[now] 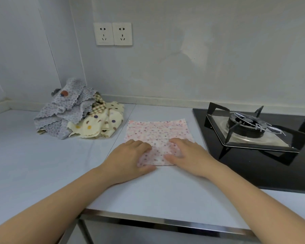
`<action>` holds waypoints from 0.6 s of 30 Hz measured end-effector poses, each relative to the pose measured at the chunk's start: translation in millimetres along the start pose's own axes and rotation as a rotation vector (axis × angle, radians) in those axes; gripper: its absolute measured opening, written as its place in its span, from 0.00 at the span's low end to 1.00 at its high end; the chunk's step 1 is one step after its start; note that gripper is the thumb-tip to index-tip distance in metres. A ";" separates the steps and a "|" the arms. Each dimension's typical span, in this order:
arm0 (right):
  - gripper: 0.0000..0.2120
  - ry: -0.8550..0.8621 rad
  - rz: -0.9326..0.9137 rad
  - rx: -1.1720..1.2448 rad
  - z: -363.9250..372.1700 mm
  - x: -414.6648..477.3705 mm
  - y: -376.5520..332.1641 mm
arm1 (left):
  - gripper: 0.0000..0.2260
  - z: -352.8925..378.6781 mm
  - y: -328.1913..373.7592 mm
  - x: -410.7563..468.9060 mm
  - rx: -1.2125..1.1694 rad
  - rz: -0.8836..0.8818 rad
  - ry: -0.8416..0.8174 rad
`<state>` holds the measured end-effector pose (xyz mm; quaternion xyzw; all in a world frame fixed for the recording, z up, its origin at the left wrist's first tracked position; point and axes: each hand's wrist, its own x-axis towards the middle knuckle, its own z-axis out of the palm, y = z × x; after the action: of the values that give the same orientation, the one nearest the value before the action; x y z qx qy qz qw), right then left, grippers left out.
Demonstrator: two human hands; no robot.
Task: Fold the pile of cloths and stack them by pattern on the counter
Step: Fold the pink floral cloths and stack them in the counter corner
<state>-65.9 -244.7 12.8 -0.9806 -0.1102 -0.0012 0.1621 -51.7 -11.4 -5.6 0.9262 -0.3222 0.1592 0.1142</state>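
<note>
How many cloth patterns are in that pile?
3: grey dotted cloths on top and left, a brown checked cloth in the middle, cream polka-dot cloths front right. More may be buried.

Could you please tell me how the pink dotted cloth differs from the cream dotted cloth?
The pink dotted cloth lies flat on the counter; the cream dotted cloth sits crumpled in the pile. The left hand and right hand rest on the pink cloth; neither touches the cream one. Both are dotted.
</note>
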 end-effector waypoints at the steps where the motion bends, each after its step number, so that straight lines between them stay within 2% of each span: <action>1: 0.35 -0.057 0.000 -0.018 2.7 -1.6 -0.9 | 0.20 1.0 -0.8 0.8 -0.011 -0.006 0.043; 3: 0.39 -0.102 -0.008 -0.043 7.6 -2.8 -2.8 | 0.15 2.1 0.2 0.2 -0.020 -0.033 0.111; 5: 0.37 -0.045 -0.051 -0.038 9.3 -2.6 -4.9 | 0.09 3.7 1.9 -2.1 -0.055 -0.088 0.178; 9: 0.22 0.244 -0.210 -0.054 6.9 0.6 -5.0 | 0.06 -0.7 4.9 -3.8 -0.075 -0.112 0.253; 11: 0.17 0.289 -0.181 -0.032 4.4 1.2 -3.2 | 0.03 -2.5 2.7 -5.9 -0.061 -0.069 0.253; 12: 0.16 0.301 -0.161 -0.019 3.5 1.7 -0.7 | 0.03 -2.9 0.9 -7.1 -0.048 -0.063 0.236; 14: 0.15 0.330 -0.115 -0.003 1.0 1.2 4.1 | 0.08 -2.4 -3.5 -9.3 -0.054 -0.103 0.197; 16: 0.15 0.364 -0.069 0.034 -2.1 1.2 9.2 | 0.13 -3.7 -9.0 -9.8 -0.106 -0.204 0.188; 18: 0.14 0.389 -0.025 0.083 -2.8 3.3 14.0 | 0.13 -7.5 -17.0 -10.0 -0.185 -0.296 0.214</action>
<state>-59.6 -257.8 11.2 -0.9529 -0.0887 -0.1883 0.2206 -50.0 9.6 -4.2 0.9267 -0.1818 0.2081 0.2545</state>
